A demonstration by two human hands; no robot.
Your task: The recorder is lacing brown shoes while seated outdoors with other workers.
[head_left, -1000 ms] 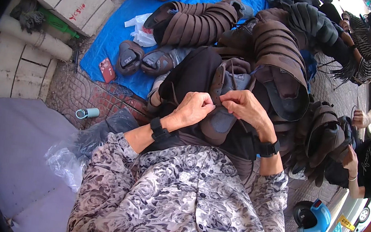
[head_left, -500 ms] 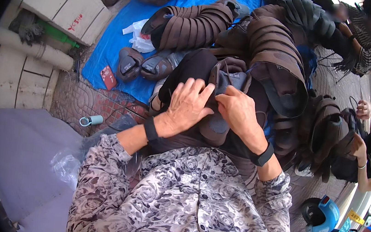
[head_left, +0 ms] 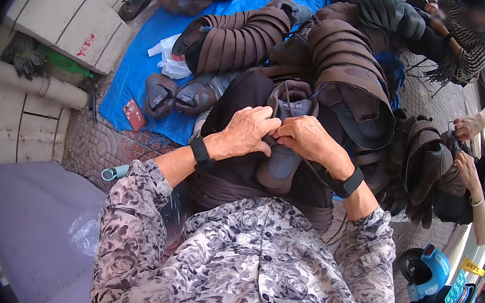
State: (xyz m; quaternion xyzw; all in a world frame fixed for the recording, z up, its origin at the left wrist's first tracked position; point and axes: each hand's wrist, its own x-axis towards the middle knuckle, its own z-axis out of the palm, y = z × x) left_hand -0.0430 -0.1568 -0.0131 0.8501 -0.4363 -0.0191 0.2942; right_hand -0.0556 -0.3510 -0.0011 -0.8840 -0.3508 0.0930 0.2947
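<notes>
Both hands are working at the dark brown shoe upper with grey mesh lining (head_left: 286,134), lying on the lap. The left hand (head_left: 249,133) and right hand (head_left: 306,140) are pinching its near edge with narrow fingers. Judging by this, 1 stack of brown uppers (head_left: 349,74) is waiting beyond; the next move needs a steady pinch.

Stacked shoe uppers (head_left: 349,68) crowd beyond; blue tarp (head_left: 135,65) leftward lies open.

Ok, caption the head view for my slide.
Left hand and right hand pinch a grey shoe upper over the lap.
</notes>
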